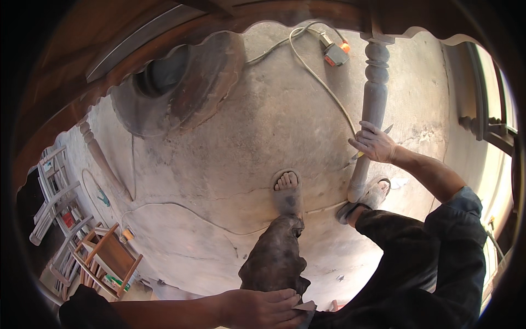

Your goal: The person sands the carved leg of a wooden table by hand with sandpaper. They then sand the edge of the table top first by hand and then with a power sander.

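Note:
A turned wooden table leg (376, 98), dusty and greyish, runs down from the dark table's scalloped edge to beside my right foot. My right hand (375, 143) is closed around its lower shaft, pressing a piece of sandpaper (389, 129) against the wood. A grey corner and a yellowish edge of the sheet stick out past my fingers. Low in the picture, my left hand (263, 308) lies across my lap by my knee, fingers together. A pale folded sheet (307, 306) sits at its fingertips, seemingly held; my thumb there is hidden.
Overhead arches the table's dark wooden apron (307, 12). A round wooden piece (205, 82) with a dark opening stands at upper left, near another turned leg (104, 159). A corded power tool (336, 55) lies on the concrete floor (246, 137). Wooden chairs (109, 255) crowd the left.

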`<state>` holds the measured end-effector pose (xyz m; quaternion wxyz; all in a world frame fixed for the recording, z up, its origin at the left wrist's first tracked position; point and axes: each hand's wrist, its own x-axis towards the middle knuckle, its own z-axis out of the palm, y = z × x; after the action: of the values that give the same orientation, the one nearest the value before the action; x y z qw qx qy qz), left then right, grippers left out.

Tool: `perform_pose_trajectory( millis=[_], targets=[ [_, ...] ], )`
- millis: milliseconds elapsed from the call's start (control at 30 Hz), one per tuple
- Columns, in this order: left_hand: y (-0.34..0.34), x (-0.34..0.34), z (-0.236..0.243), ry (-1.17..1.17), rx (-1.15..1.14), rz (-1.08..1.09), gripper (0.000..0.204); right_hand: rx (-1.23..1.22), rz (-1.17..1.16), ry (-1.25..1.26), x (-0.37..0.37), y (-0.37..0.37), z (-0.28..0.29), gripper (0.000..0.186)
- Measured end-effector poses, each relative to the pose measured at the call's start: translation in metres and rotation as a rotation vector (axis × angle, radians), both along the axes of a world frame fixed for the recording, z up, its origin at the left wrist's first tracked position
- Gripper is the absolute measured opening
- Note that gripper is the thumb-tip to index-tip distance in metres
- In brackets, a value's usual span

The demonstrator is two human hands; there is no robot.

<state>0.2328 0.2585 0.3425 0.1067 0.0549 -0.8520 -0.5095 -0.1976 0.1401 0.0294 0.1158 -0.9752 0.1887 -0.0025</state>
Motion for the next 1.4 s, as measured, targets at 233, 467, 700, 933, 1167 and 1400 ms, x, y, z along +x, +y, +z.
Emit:
perform_pose_trajectory(
  millis=[233, 467, 700, 933, 1167, 1400],
  targets=[
    [0.004, 0.007, -0.002, -0.002, 0.060, 0.001, 0.029, 0.034, -0.065, 0.016, -0.001, 0.004, 0.000, 0.051],
    [0.032, 0.015, 0.002, 0.031, 0.171, -0.053, 0.036, 0.058, -0.125, -0.005, 0.005, 0.009, -0.008, 0.050],
    [0.072, 0.007, 0.004, 0.116, 0.094, 0.001, 0.039, 0.062, -0.156, 0.067, 0.001, 0.022, -0.013, 0.046],
    [0.132, 0.015, 0.014, 0.110, 0.095, 0.094, 0.044, 0.198, -0.142, 0.069, 0.025, 0.036, -0.010, 0.044],
    [0.179, -0.001, 0.018, 0.043, 0.116, 0.160, 0.042, 0.590, -0.391, 0.098, 0.037, 0.117, -0.015, 0.038],
    [0.195, -0.002, 0.013, 0.112, 0.026, 0.319, 0.048, 0.645, -0.740, 0.150, 0.060, 0.227, -0.017, 0.032]
  ],
)
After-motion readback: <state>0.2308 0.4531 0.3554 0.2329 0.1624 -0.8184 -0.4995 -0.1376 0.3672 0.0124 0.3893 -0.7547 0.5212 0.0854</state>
